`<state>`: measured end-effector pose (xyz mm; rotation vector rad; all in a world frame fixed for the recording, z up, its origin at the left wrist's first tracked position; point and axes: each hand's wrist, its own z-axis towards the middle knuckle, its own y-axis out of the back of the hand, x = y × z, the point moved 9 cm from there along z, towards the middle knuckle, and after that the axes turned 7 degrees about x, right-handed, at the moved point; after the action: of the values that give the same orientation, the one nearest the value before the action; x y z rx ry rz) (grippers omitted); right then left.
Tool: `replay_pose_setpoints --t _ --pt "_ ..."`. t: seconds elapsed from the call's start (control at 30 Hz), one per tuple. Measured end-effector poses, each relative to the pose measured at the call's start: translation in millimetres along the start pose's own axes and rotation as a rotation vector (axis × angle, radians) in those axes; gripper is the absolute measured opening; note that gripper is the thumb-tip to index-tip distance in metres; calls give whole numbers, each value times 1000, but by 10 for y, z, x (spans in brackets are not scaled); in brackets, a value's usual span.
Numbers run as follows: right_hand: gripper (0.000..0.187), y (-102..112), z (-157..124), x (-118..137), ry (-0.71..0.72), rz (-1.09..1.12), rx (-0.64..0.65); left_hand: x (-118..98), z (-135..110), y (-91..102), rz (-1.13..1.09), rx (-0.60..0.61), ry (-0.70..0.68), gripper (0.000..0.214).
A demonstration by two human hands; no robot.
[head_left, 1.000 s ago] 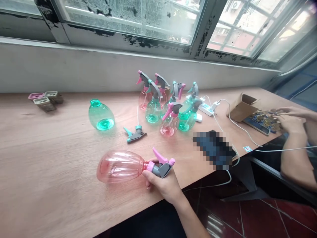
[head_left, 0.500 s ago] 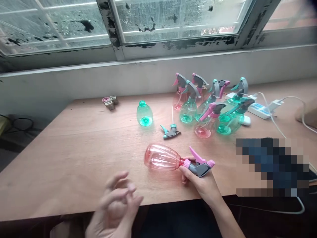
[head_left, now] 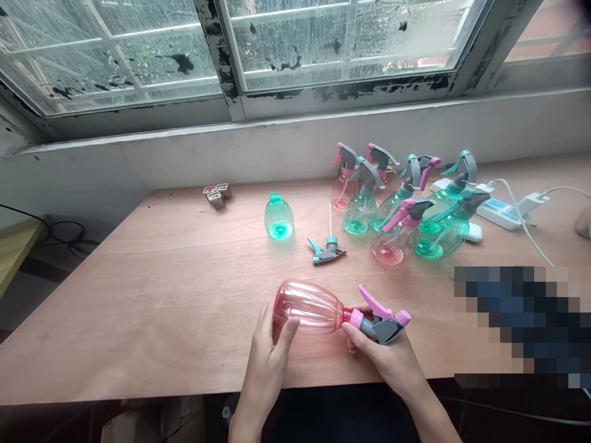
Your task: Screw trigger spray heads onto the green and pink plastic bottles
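Lying sideways between my hands is a clear pink spray bottle (head_left: 311, 306) with a pink and grey trigger head (head_left: 381, 323). My left hand (head_left: 273, 344) is closed round the bottle's base, thumb in front. At the neck, my right hand (head_left: 376, 351) grips the collar of the trigger head, its fingers partly hidden behind. Beyond the bottle, a green bottle without a head (head_left: 279, 218) stands upright. To its right a loose teal and grey spray head (head_left: 327, 249) lies on the table, its thin tube pointing away from me.
Several assembled pink and green spray bottles (head_left: 397, 243) stand in a cluster at the back right. Behind them is a white power strip (head_left: 496, 208) with cables. Small blocks (head_left: 217, 195) sit at the back left of the wooden table (head_left: 152, 295). A blurred-out patch covers the right side.
My left hand has moved right and up from the table's front edge and taken hold of the bottle's base. My right hand keeps its grip at the neck. The view has shifted slightly.
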<state>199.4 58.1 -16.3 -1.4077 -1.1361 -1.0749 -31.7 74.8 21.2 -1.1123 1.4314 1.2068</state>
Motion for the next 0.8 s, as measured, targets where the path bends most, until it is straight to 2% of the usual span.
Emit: replay_pose_setpoints --t 0.07,0.2,0.33,0.47,0.57,0.7,0.8 --pt "43 -2 -4 4 -7 -4 -8 1 32 -11 -34 45 -29 56" --pt "44 -34 -5 26 -3 -3 24 71 21 78 -118 46 -49 57" --pt "39 -29 5 39 25 44 29 48 -8 65 -81 75 -79 55" --pt "34 -3 21 24 34 1 13 14 -23 20 -22 104 -96 50" --pt "34 -8 9 40 46 -20 32 48 -28 45 -52 74 -79 61" --pt "28 -68 -32 131 87 -82 106 68 -12 70 -203 -7 -59 88" --pt "28 -60 -42 161 83 -82 102 27 9 29 -229 -17 -59 89"
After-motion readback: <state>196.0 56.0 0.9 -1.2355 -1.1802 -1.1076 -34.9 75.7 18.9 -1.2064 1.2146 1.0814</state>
